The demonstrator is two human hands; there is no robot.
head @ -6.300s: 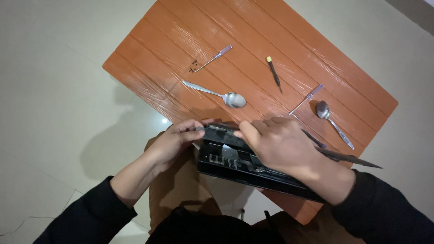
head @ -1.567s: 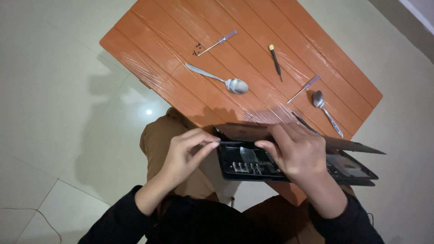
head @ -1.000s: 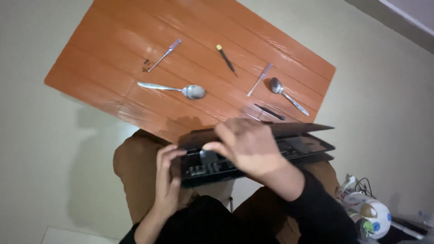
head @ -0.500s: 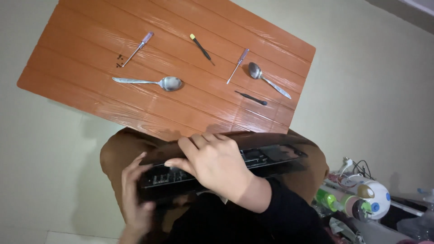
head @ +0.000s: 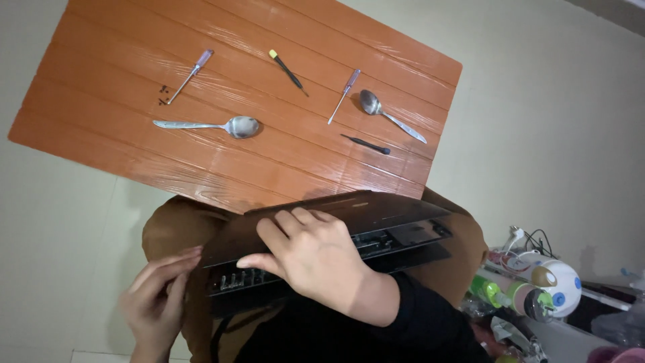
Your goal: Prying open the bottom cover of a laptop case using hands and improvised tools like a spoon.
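A black laptop (head: 403,225) lies across my lap, its dark flat panel lifted a little above the body, with inner parts showing in the gap. My right hand (head: 316,259) lies over the panel's near-left part, fingers spread on top and thumb at its edge, gripping it. My left hand (head: 158,302) is blurred at the laptop's left end, with its fingertips against that corner.
Beyond my knees stands an orange wooden table (head: 101,128). It carries two spoons (head: 228,126) (head: 383,113), three small screwdrivers (head: 191,74) (head: 287,70) (head: 345,94), a thin black tool (head: 366,143) and tiny screws (head: 162,94). Bottles and cables clutter the floor at the right (head: 537,289).
The laptop has come off the table's edge onto my lap. My right hand has slid to the panel's left part, and my left hand has dropped to the left corner.
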